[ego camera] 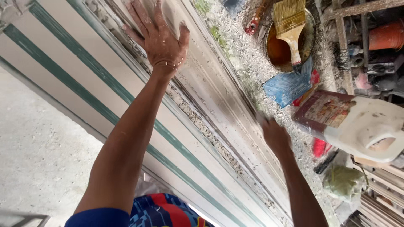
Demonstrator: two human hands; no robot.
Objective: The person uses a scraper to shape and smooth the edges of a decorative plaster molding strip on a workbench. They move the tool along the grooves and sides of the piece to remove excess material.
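My left hand (159,37) lies flat, fingers spread, on a long white moulded board with green stripes (84,80) that runs diagonally across the view. My right hand (274,135) is blurred and rests on the dusty right side of the same board (219,96); whether its fingers grip anything cannot be made out. White dust and shavings cover the board's grooves and speck both hands.
A paintbrush (290,25) rests on a can of orange-brown liquid (278,50) at the upper right. Below it lie a blue rag (288,86) and a white plastic jug with a red label (357,122). Shavings litter the ground; a concrete floor (38,143) lies left.
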